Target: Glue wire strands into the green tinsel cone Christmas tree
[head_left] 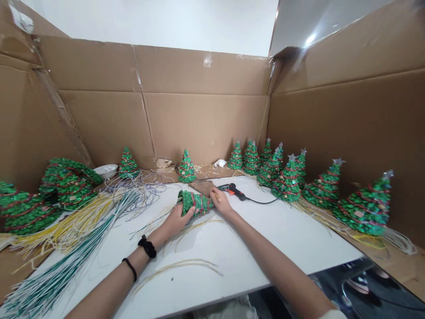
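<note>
A small green tinsel Christmas tree (198, 202) with red garland lies on its side just above the white tabletop. My left hand (176, 220) is closed around its wide end, thumb along the side. At the narrow end, my right hand (220, 200) has its fingers closed on the tree; its fingertips are partly hidden. Thin wires stick out near the base. Just beyond my hands, a black-and-orange glue gun (232, 190) with a cable rests beside a brown board (201, 187).
Bundles of green-white (79, 248) and yellow strands (71, 221) cover the left side, with tangled wire (146, 188) behind. Several finished trees (288, 179) line the right. A lone tree (186, 167) and a white bowl (106, 171) stand behind. Cardboard walls (206, 119) enclose the table.
</note>
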`<state>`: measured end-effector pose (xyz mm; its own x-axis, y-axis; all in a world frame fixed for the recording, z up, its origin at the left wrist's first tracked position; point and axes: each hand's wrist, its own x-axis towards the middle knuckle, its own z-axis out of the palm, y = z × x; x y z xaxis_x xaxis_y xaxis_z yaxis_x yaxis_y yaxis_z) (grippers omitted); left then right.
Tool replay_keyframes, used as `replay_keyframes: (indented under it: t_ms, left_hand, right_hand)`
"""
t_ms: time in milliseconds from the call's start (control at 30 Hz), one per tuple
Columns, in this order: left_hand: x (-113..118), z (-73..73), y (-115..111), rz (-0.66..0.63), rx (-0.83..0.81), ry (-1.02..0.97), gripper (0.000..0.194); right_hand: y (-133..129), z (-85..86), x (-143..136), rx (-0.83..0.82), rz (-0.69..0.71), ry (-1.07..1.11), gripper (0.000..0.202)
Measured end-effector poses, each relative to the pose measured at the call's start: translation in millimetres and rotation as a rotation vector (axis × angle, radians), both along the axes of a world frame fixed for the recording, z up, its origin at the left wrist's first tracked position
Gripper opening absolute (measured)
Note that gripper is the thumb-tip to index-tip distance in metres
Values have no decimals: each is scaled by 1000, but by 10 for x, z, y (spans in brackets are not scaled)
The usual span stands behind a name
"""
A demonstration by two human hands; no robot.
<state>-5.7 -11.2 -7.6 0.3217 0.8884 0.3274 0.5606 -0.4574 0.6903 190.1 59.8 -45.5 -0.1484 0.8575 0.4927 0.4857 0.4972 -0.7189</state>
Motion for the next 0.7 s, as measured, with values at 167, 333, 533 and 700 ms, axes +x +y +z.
replay_keyframes:
  t_ms: [167, 333, 533, 700]
  left_hand:
    - [10, 17, -16, 2, -3, -8, 36]
    - [13, 27, -26, 10, -8, -18, 35]
    - [7, 17, -19, 5, 3, -5, 34]
    - [5, 17, -18, -1, 12, 0, 34]
  right_hand:
    - [-2, 9, -9, -23, 1, 16, 22]
    - [4, -2, -8, -9, 7, 28, 23]
    - [15, -22, 4, 3, 9, 21, 23]
    - [10, -13, -2, -1, 7, 19, 22]
